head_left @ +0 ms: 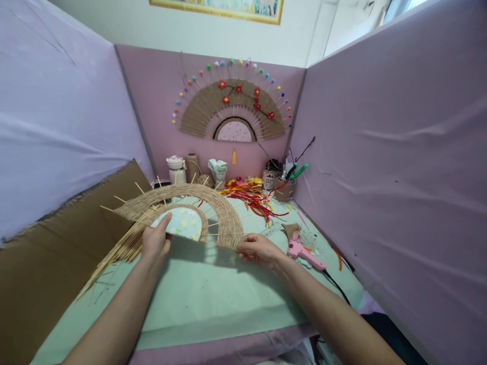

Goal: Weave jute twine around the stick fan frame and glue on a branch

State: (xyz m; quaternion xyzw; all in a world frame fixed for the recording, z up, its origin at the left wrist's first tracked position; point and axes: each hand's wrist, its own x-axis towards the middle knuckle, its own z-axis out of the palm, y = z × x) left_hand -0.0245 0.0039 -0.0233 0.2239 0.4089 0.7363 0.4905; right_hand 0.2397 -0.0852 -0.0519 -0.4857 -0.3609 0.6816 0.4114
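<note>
A half-round woven fan [228, 218] of tan twine on thin wooden sticks is held up over the table. Its inner half-disc [184, 223] carries pale blue-green cloth with a yellow pattern. My left hand [155, 238] grips that half-disc at its lower left, thumb on top of the cloth. At the fan's lower right corner, my right hand [258, 249] pinches the end of the woven band. Bare stick tips poke out beyond the band's outer edge. Behind the fan's left side lies a bundle of thin wooden sticks [125, 248], partly covered by it.
A pink glue gun [306, 253] with a black cord lies right of my right hand. Red and yellow fuzzy stems [254, 197] spread behind. Jars, twine rolls and a tool pot [284, 190] line the back. A finished fan [234, 106] hangs above; cardboard [76, 243] stands left.
</note>
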